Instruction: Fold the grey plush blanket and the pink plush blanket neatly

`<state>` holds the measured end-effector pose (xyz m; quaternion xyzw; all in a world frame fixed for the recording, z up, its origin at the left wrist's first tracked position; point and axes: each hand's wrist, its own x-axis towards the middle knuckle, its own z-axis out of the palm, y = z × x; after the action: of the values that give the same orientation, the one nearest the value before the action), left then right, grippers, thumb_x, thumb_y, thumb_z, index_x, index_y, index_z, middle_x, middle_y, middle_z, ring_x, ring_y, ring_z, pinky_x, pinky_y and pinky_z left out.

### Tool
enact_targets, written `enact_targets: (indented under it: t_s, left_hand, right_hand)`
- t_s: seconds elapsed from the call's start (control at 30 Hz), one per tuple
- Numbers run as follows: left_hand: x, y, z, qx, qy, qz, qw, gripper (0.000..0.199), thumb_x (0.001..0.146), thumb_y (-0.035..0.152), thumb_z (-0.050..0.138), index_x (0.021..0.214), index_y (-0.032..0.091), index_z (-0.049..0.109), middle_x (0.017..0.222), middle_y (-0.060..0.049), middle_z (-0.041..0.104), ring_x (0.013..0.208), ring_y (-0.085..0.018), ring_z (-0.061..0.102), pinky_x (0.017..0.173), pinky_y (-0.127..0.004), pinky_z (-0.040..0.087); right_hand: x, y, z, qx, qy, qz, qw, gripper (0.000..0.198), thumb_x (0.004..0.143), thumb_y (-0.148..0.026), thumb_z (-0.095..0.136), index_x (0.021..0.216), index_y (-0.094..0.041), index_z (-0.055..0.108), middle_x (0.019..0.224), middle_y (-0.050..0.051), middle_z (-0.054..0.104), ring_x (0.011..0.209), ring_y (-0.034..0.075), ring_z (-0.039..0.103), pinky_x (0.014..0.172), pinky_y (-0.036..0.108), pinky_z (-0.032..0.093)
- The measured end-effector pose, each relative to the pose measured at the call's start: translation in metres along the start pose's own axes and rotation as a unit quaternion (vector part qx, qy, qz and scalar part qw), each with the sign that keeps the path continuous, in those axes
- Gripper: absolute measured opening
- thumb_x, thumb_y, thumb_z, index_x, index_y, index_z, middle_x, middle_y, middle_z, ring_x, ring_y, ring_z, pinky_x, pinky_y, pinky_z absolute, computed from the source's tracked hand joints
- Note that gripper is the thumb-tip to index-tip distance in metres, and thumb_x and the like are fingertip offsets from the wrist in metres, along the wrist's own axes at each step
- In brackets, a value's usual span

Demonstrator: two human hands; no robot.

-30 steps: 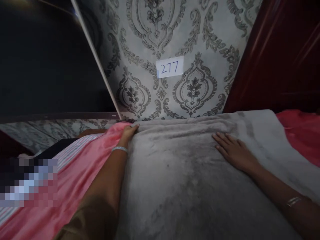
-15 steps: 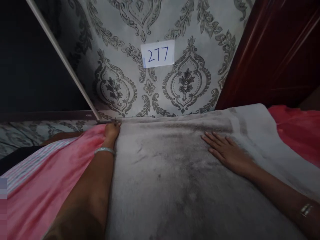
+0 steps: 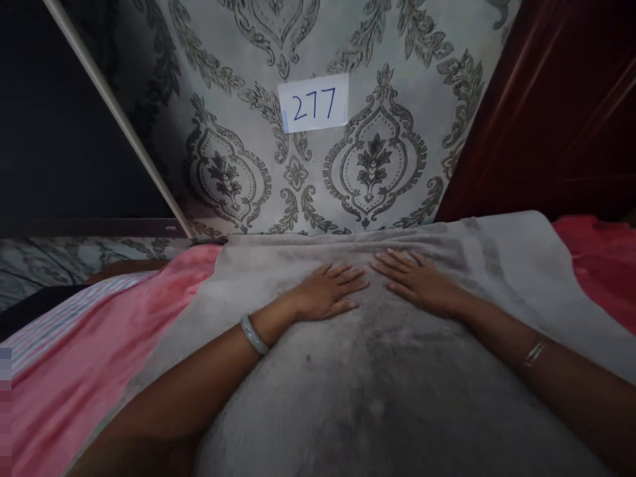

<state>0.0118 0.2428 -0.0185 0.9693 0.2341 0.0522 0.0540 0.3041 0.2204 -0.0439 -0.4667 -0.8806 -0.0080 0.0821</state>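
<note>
A plush grey blanket (image 3: 318,397) lies spread in front of me, reaching back to the wall with small folds along its far edge. My left hand (image 3: 325,291) rests flat on it with the fingers spread; a pale bangle (image 3: 254,334) circles that wrist. Close beside it, my right hand (image 3: 417,281) also presses flat on the blanket, fingers apart, with a thin bracelet (image 3: 534,353) on the forearm. Under the grey blanket a pink cloth (image 3: 124,338) shows on the left, and a red-pink cloth (image 3: 591,258) on the right.
Patterned wallpaper (image 3: 298,172) stands behind the blanket, with a paper label (image 3: 314,104) reading 277. A dark screen-like panel (image 3: 74,119) is at left, a dark red wooden panel (image 3: 551,126) at right. Striped cloth (image 3: 74,318) lies at far left.
My left hand has let go of the blanket's far left corner and moved right to lie flat near the middle. My right hand has slid left, closer to it.
</note>
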Motion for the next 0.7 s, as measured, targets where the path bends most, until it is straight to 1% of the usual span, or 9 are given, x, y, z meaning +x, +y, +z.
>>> enact_targets:
  t_s: [0.13,0.23,0.3,0.4,0.47,0.5,0.57,0.63,0.7]
  left_hand:
    - [-0.037,-0.049,-0.002,0.046,-0.011,-0.141,0.989,0.062,0.104,0.057,0.022,0.159,0.032,0.032,0.169,-0.002,0.024,0.158,-0.026,0.012,0.126,-0.053,0.004]
    - [-0.07,-0.091,-0.021,0.084,-0.006,-0.24,0.967,0.059,0.104,0.052,0.024,0.158,0.031,0.034,0.169,-0.003,0.024,0.157,-0.027,0.014,0.125,-0.056,0.007]
    - [-0.079,-0.099,-0.032,0.114,0.009,-0.277,0.954,0.056,0.104,0.048,0.028,0.156,0.029,0.039,0.166,-0.005,0.032,0.155,-0.028,0.023,0.124,-0.058,0.012]
    - [-0.063,-0.071,-0.035,0.146,0.066,-0.28,0.947,0.051,0.103,0.044,0.03,0.141,0.024,0.059,0.149,-0.011,0.057,0.141,-0.03,0.047,0.12,-0.058,0.027]
    - [-0.038,-0.033,-0.027,0.127,0.101,-0.226,0.96,0.052,0.103,0.044,0.031,0.136,0.021,0.063,0.141,-0.014,0.062,0.134,-0.03,0.054,0.116,-0.053,0.037]
    - [-0.026,-0.014,-0.021,0.103,0.107,-0.17,0.974,0.053,0.102,0.049,0.035,0.142,0.021,0.057,0.148,-0.013,0.056,0.139,-0.029,0.05,0.116,-0.051,0.037]
    - [-0.008,0.017,-0.008,0.056,0.054,-0.052,0.996,0.067,0.099,0.061,0.039,0.155,0.026,0.039,0.163,-0.008,0.039,0.151,-0.029,0.032,0.123,-0.051,0.027]
    - [-0.003,0.027,0.001,0.033,0.003,-0.039,0.999,0.068,0.1,0.064,0.032,0.159,0.028,0.032,0.168,-0.005,0.027,0.156,-0.03,0.018,0.125,-0.056,0.016]
    - [-0.01,0.016,0.003,0.027,-0.022,-0.083,0.996,0.066,0.102,0.062,0.026,0.16,0.03,0.03,0.17,-0.004,0.022,0.157,-0.03,0.013,0.125,-0.058,0.012]
  right_hand:
    - [-0.019,0.042,-0.003,-0.04,0.0,0.119,0.992,0.066,0.102,-0.054,0.018,0.161,-0.028,0.029,0.169,0.001,0.02,0.156,0.03,0.01,0.124,0.06,0.01]
    - [-0.028,0.062,-0.003,-0.072,0.009,0.174,0.982,0.067,0.101,-0.052,0.019,0.161,-0.027,0.03,0.169,0.001,0.02,0.156,0.032,0.011,0.123,0.063,0.013]
    - [-0.028,0.064,-0.003,-0.087,0.017,0.197,0.976,0.066,0.1,-0.05,0.02,0.16,-0.027,0.033,0.168,0.002,0.024,0.156,0.033,0.015,0.121,0.066,0.016]
    - [-0.024,0.045,-0.004,-0.094,0.055,0.206,0.972,0.065,0.1,-0.049,0.021,0.158,-0.026,0.039,0.166,0.006,0.032,0.154,0.036,0.021,0.119,0.069,0.018]
    - [-0.021,0.021,-0.003,-0.081,0.086,0.154,0.981,0.065,0.1,-0.052,0.022,0.159,-0.027,0.036,0.166,0.006,0.032,0.154,0.035,0.02,0.121,0.067,0.016]
    - [-0.02,0.007,-0.002,-0.067,0.09,0.114,0.987,0.066,0.1,-0.055,0.024,0.16,-0.029,0.033,0.166,0.005,0.03,0.155,0.033,0.019,0.123,0.063,0.015]
    - [-0.019,-0.016,0.002,-0.024,0.05,0.047,0.997,0.068,0.1,-0.059,0.025,0.163,-0.031,0.025,0.168,0.002,0.025,0.155,0.029,0.019,0.125,0.057,0.017]
    - [-0.019,-0.025,0.006,0.007,-0.002,0.029,1.0,0.068,0.101,-0.062,0.023,0.163,-0.033,0.022,0.169,0.0,0.022,0.155,0.027,0.018,0.125,0.056,0.018]
    - [-0.02,-0.018,0.008,0.014,-0.026,0.054,0.998,0.068,0.101,-0.064,0.022,0.162,-0.036,0.022,0.17,-0.001,0.019,0.156,0.028,0.015,0.125,0.058,0.015]
